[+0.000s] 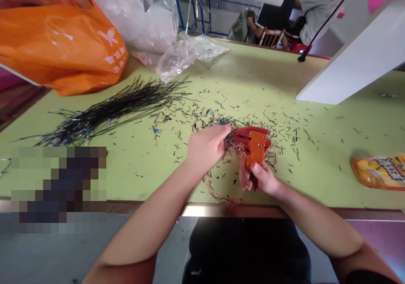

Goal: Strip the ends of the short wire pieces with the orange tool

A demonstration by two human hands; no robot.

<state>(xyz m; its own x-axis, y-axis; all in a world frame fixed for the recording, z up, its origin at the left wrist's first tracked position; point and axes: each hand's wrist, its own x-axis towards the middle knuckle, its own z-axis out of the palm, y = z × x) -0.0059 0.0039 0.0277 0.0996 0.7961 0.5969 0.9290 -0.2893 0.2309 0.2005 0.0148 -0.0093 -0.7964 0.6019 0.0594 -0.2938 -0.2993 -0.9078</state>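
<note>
My right hand (264, 178) is wrapped round the handles of a red and orange wire stripper (257, 143), whose jaws point left. Close to those jaws, my left hand (205, 146) is closed with thumb and forefinger together; what it pinches, if anything, is too small to make out. Beneath both hands lies a heap of short black wire offcuts (232, 145), mixed with copper strands and blue bits. To the left, a long bundle of black wires (117, 105) with blue and silvery ends rests on the green table (152, 174).
An orange bag (69, 44) and clear plastic bags (177, 56) stand at the back left. A white panel (344, 60) rises at the right, with a yellow-orange packet (381, 172) nearer me. A blurred-out dark patch lies front left. Behind the table sits another person (319, 12).
</note>
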